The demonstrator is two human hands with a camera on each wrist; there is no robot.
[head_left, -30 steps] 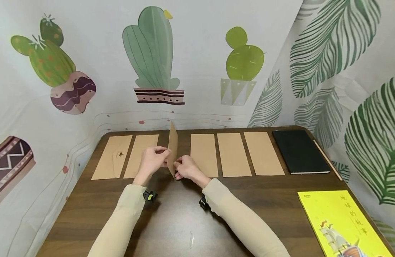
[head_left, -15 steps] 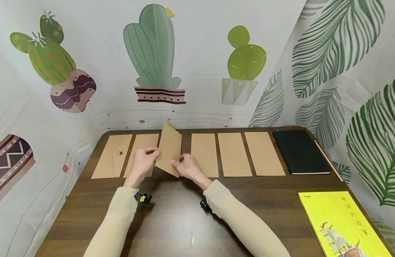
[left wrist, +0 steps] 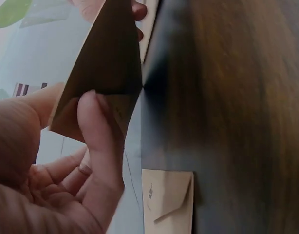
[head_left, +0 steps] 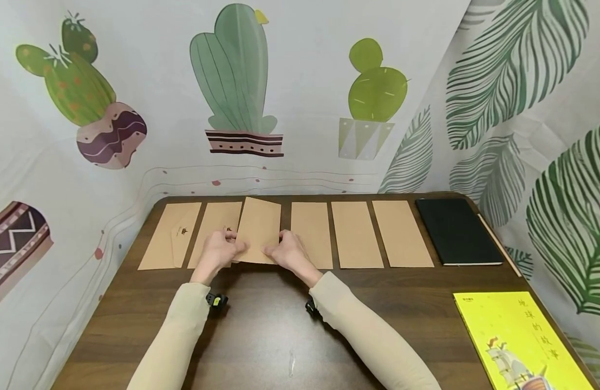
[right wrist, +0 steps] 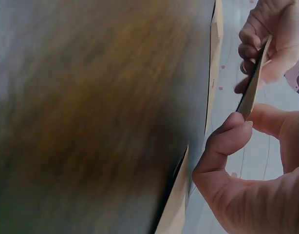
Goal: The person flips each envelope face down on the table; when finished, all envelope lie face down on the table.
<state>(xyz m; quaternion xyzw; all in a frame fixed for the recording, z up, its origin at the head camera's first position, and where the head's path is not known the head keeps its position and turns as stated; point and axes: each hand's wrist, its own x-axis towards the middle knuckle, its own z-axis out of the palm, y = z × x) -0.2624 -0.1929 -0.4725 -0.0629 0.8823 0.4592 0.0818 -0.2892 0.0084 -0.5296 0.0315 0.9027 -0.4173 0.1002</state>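
Head view: left hand (head_left: 218, 251) and right hand (head_left: 290, 252) pinch envelope (head_left: 259, 225) left of notebook (head_left: 457, 230); probably light, crease-prone, hold by side edges.

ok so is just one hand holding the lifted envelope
No, the left hand and the right hand both grip the envelope, one at each side edge.

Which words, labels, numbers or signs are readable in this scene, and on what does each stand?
"地球的故事": yellow book, down its cover.
Small print, cover's top left corner: too small to read.
Crown-like mark with tiny print, leftmost envelope: print unreadable.
Dark mark, second envelope from left: unreadable.
Held envelope: no readable text.
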